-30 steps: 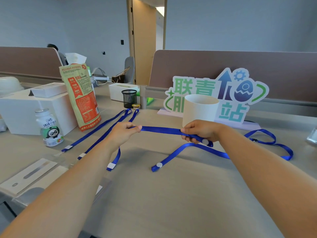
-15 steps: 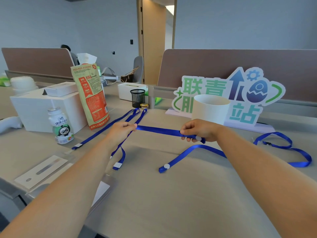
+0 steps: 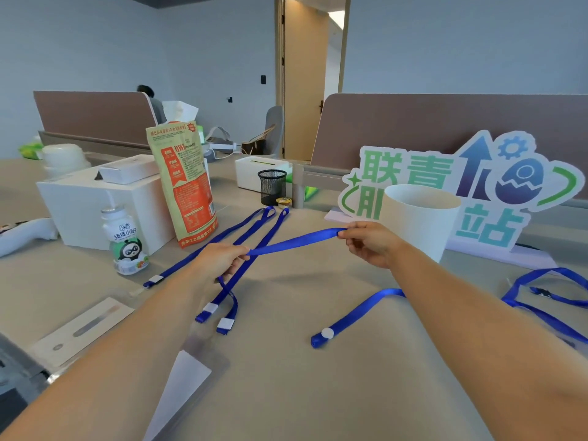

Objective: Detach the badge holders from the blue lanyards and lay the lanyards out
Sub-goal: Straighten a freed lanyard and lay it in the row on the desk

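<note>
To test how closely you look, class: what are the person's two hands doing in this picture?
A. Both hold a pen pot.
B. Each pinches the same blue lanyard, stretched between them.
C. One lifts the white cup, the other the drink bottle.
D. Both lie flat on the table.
B: the left hand and the right hand each pinch one blue lanyard, which spans the gap between them.

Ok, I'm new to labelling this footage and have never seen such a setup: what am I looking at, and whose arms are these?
No machine: a person wears a camera on the head, looking forward and down, so the arms are their own. The left hand and right hand both pinch one blue lanyard, stretched between them above the table. Two more lanyards lie straight beyond the left hand; another lanyard lies looped at the right. A white cup, a sign, a snack bag and a drink bottle stand nearby.
</note>
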A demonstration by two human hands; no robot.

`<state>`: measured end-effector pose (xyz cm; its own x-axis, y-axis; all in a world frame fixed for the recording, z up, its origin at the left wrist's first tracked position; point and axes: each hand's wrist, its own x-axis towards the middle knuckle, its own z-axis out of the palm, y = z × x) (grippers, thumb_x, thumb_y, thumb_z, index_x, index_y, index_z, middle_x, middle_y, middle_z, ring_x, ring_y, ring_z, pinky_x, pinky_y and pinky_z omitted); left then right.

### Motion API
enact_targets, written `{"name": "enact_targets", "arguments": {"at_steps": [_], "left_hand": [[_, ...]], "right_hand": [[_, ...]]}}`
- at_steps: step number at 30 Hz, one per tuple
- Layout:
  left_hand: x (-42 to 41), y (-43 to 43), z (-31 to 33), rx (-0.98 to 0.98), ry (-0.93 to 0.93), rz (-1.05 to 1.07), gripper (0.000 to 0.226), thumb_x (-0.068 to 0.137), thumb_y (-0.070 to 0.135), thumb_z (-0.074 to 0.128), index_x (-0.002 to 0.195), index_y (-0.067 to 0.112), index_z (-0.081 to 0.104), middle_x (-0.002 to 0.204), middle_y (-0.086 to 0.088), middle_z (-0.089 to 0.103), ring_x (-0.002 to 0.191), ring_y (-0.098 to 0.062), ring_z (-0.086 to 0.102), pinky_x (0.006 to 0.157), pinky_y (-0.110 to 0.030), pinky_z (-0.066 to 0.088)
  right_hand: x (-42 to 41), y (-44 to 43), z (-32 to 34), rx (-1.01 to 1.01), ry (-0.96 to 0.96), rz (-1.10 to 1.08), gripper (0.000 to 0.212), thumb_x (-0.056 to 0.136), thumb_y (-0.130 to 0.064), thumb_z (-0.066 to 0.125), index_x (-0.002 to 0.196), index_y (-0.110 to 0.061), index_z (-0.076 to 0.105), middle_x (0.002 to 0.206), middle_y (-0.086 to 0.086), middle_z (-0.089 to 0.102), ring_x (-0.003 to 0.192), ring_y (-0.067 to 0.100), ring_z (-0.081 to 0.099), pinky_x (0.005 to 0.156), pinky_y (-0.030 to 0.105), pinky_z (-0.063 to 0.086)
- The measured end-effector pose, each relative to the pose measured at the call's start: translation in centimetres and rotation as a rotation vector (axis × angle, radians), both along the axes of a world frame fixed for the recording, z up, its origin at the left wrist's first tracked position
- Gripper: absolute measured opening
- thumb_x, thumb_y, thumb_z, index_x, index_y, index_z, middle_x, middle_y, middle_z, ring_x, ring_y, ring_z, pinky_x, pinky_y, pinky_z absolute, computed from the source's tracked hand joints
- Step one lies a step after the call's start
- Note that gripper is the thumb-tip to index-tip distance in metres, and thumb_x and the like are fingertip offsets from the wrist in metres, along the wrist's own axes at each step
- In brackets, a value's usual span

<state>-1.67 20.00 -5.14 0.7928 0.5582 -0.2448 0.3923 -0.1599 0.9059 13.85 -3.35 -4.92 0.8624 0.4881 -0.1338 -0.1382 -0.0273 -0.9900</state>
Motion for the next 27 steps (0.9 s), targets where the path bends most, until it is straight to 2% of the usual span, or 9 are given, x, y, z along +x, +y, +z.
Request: {"name": "enact_targets", "arguments": {"at_steps": [7, 9, 12, 15, 18, 21, 23, 25, 27], "left_hand": [[1.4, 2.0, -0.5, 0.071, 0.078, 0.003, 0.021, 0.091, 0.023, 0.055, 0.084, 0.008, 0.067, 0.067, -0.003, 0.056, 0.061, -0.014, 0.052, 0.065, -0.026, 0.04], [1.6, 2.6, -0.8, 0.099, 0.095, -0.033, 0.019, 0.091, 0.022, 0.055, 0.088, 0.007, 0.067, 0.07, -0.003, 0.059, 0.062, -0.014, 0.055, 0.063, -0.024, 0.043], [1.7, 3.2, -1.0, 0.138, 0.131, -0.156, 0.018, 0.09, 0.02, 0.057, 0.092, 0.005, 0.067, 0.075, -0.005, 0.064, 0.062, -0.013, 0.06, 0.054, -0.019, 0.046], [2.1, 3.7, -1.0, 0.195, 0.2, -0.264, 0.017, 0.089, 0.026, 0.06, 0.085, 0.011, 0.068, 0.076, -0.003, 0.069, 0.067, -0.011, 0.064, 0.067, -0.024, 0.046], [3.1, 4.0, -0.9, 0.278, 0.249, -0.356, 0.022, 0.088, 0.031, 0.06, 0.088, 0.012, 0.07, 0.086, -0.006, 0.072, 0.075, -0.012, 0.064, 0.077, -0.029, 0.046], [4.2, 3.4, -0.6, 0.305, 0.265, -0.422, 0.019, 0.09, 0.032, 0.058, 0.099, 0.017, 0.065, 0.089, 0.001, 0.068, 0.073, -0.007, 0.061, 0.067, -0.021, 0.045], [5.1, 2.9, -0.5, 0.302, 0.284, -0.442, 0.025, 0.089, 0.031, 0.06, 0.111, 0.021, 0.058, 0.092, 0.006, 0.064, 0.078, -0.005, 0.063, 0.07, -0.022, 0.046], [6.0, 2.7, -0.6, 0.436, 0.317, -0.47, 0.034, 0.086, 0.032, 0.063, 0.117, 0.021, 0.056, 0.101, 0.003, 0.064, 0.085, -0.008, 0.065, 0.081, -0.027, 0.049], [6.7, 2.4, -0.6, 0.615, 0.326, -0.48, 0.039, 0.083, 0.035, 0.066, 0.119, 0.022, 0.056, 0.114, 0.0, 0.061, 0.099, -0.013, 0.06, 0.093, -0.032, 0.047]], "right_hand": [[2.7, 5.2, -2.1, 0.185, 0.171, -0.162, 0.015, 0.087, 0.003, 0.056, 0.078, -0.008, 0.061, 0.061, 0.002, 0.059, 0.04, 0.0, 0.055, 0.043, 0.01, 0.047], [3.5, 6.5, -2.6, 0.24, 0.206, -0.199, 0.015, 0.088, 0.003, 0.055, 0.078, -0.008, 0.059, 0.063, 0.003, 0.06, 0.04, -0.001, 0.056, 0.043, 0.01, 0.046], [4.6, 7.8, -3.2, 0.331, 0.253, -0.259, 0.015, 0.088, 0.0, 0.056, 0.078, -0.01, 0.057, 0.053, -0.002, 0.063, 0.039, -0.002, 0.057, 0.04, 0.01, 0.045], [5.7, 9.0, -3.4, 0.34, 0.234, -0.313, 0.014, 0.09, -0.004, 0.056, 0.08, -0.013, 0.053, 0.07, 0.0, 0.059, 0.048, 0.001, 0.059, 0.039, 0.01, 0.044], [6.8, 10.3, -3.4, 0.285, 0.169, -0.328, 0.017, 0.092, -0.006, 0.054, 0.078, -0.015, 0.049, 0.073, 0.001, 0.054, 0.062, 0.007, 0.052, 0.041, 0.012, 0.045], [8.1, 11.5, -3.5, 0.102, 0.036, -0.34, 0.016, 0.091, -0.009, 0.056, 0.076, -0.013, 0.054, 0.076, 0.005, 0.057, 0.06, 0.007, 0.051, 0.049, 0.015, 0.044], [9.0, 12.0, -3.5, -0.029, -0.06, -0.344, 0.002, 0.089, -0.01, 0.06, 0.089, -0.009, 0.062, 0.084, 0.008, 0.059, 0.059, 0.007, 0.052, 0.055, 0.017, 0.047], [10.1, 12.4, -3.7, -0.153, -0.135, -0.346, 0.018, 0.086, -0.012, 0.064, 0.103, -0.005, 0.066, 0.082, 0.008, 0.061, 0.061, 0.009, 0.054, 0.069, 0.024, 0.055], [10.8, 12.8, -3.7, -0.231, -0.163, -0.346, 0.012, 0.084, -0.014, 0.067, 0.092, -0.005, 0.068, 0.072, 0.005, 0.062, 0.06, 0.011, 0.054, 0.085, 0.032, 0.055]]}}
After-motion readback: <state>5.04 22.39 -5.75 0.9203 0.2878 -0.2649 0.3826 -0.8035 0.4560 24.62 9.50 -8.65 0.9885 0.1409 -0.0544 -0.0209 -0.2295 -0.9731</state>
